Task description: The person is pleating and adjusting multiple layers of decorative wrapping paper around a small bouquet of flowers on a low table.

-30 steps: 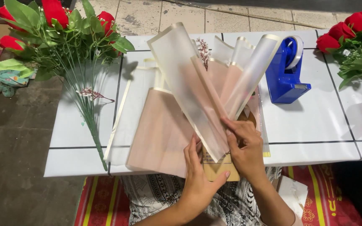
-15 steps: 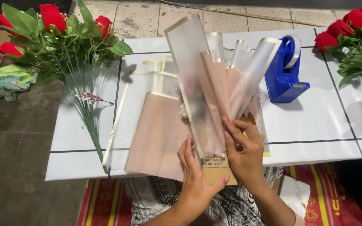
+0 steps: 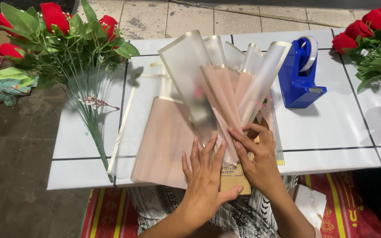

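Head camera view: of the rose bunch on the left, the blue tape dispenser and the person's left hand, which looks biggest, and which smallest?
1. Rose bunch, clearly largest.
2. Blue tape dispenser and left hand look alike; the hand lies nearer the camera, so I won't rank them.

left hand [image 3: 206, 176] now flatter against the fanned wrap [image 3: 219, 83]
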